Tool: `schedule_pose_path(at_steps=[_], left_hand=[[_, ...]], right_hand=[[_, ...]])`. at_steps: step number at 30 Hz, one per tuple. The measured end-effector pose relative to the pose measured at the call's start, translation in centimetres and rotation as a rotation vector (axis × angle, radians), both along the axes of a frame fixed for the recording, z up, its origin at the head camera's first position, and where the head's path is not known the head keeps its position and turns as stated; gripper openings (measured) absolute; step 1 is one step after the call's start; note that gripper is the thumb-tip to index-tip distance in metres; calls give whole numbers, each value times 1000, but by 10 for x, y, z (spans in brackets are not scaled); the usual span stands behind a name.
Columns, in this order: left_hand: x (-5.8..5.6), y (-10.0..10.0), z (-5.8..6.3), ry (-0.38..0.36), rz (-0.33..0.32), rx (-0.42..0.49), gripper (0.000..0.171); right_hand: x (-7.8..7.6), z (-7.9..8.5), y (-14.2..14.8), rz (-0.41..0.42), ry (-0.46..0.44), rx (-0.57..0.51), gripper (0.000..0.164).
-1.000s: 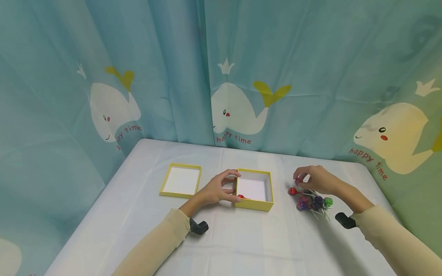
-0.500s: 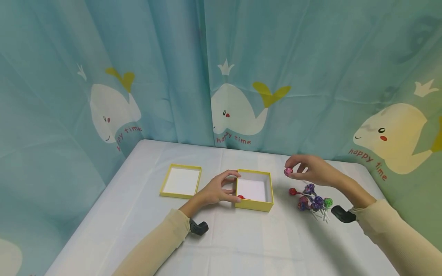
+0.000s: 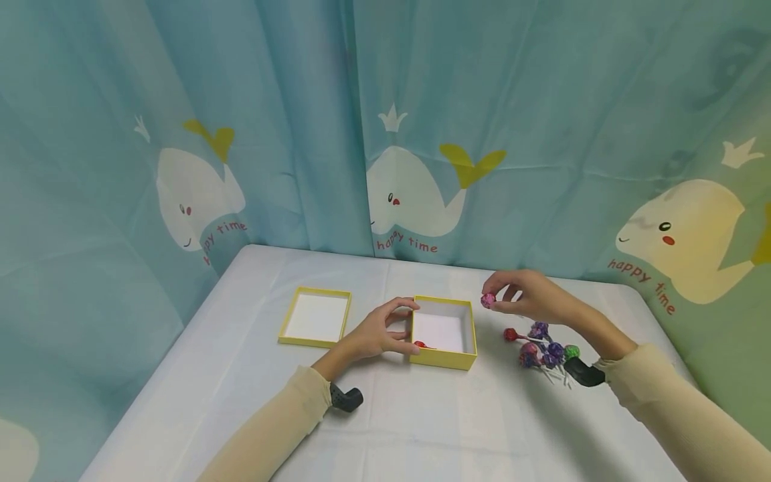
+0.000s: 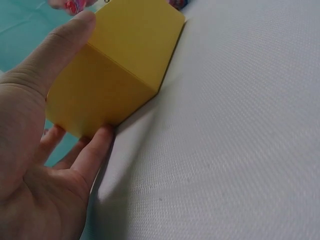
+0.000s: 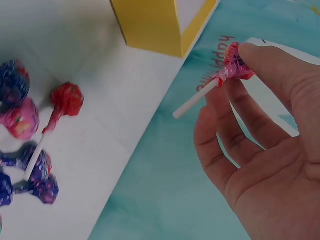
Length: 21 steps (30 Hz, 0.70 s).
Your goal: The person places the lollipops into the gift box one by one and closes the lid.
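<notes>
A yellow box [image 3: 443, 359] with a white inside stands on the table. One red lollipop [image 3: 419, 344] lies in its near left corner. My left hand [image 3: 376, 333] holds the box by its left side, thumb at the near corner and fingers along the wall. My right hand [image 3: 533, 296] pinches a pink lollipop [image 5: 232, 64] by its wrapped head, to the right of the box and above the table. Its white stick points free in the right wrist view. Below that hand lies a pile of purple lollipops [image 3: 555, 351], with a red lollipop [image 5: 67, 100] at its edge.
A shallow yellow-rimmed lid [image 3: 317, 317] lies inside up, left of the box. A green lollipop [image 3: 571, 351] sits at the pile's right side. White cloth covers the table [image 3: 415, 428]. A blue curtain [image 3: 313, 134] with whale prints hangs behind.
My right hand has lifted the pink lollipop off the pile and carried it left toward the box. My left hand and the box have stayed in place.
</notes>
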<state>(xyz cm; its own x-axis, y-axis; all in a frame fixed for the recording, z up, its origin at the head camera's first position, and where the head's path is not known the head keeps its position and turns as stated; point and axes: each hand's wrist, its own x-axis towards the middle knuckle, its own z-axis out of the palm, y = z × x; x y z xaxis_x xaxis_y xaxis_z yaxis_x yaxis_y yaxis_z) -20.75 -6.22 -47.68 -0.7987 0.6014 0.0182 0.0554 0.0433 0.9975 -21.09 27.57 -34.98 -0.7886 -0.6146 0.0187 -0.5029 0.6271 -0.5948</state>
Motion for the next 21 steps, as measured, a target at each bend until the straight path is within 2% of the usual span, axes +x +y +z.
schedule_pose_path(at_steps=[3, 10, 16, 21], left_hand=[[0, 0, 0, -4, 2, 9, 81], [-1, 1, 0, -11, 5, 4, 86], [-1, 1, 0, -8, 12, -15, 93], [0, 2, 0, 0, 20, -27, 92]], right_hand=[[-1, -3, -7, 12, 12, -12, 22], [-3, -20, -32, 41, -25, -57, 24], [-4, -33, -58, 82, -17, -68, 19], [-5, -45, -76, 129, -5, -74, 15]])
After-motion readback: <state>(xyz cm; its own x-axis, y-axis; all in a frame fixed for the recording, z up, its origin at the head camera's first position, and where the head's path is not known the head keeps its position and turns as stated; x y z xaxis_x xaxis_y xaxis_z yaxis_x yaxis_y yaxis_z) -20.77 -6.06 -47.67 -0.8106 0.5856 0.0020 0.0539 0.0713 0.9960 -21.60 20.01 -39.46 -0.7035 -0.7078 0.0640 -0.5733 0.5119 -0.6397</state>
